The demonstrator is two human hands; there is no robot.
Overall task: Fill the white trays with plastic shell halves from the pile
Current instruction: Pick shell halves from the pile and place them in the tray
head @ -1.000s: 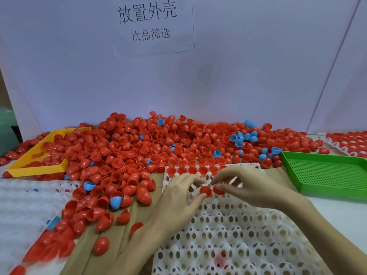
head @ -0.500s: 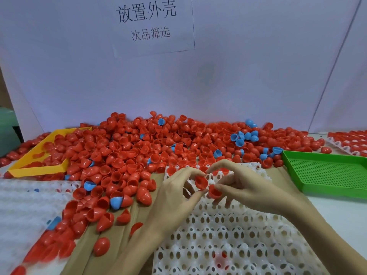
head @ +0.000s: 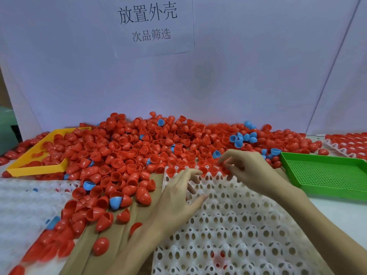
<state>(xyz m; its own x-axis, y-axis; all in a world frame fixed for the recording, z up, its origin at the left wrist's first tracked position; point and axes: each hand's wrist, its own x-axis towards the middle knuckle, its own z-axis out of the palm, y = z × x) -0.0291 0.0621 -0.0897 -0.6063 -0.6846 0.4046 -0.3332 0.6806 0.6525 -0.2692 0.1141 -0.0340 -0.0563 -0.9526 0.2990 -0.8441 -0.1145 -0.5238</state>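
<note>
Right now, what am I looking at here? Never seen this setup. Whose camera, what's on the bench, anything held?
No machine: a person works bare-handed, filmed by one wide-angle camera on their head, looking forward and down. A pile of red and blue shell halves covers the back of the bench. In front lies a white tray full of holes; only its far row holds shells. A yellow tray sits left, a green tray right. The left hand hovers open over the white tray, holding nothing. The right hand has its fingers curled at the far row among red shells; whether it grips one is unclear.
</note>
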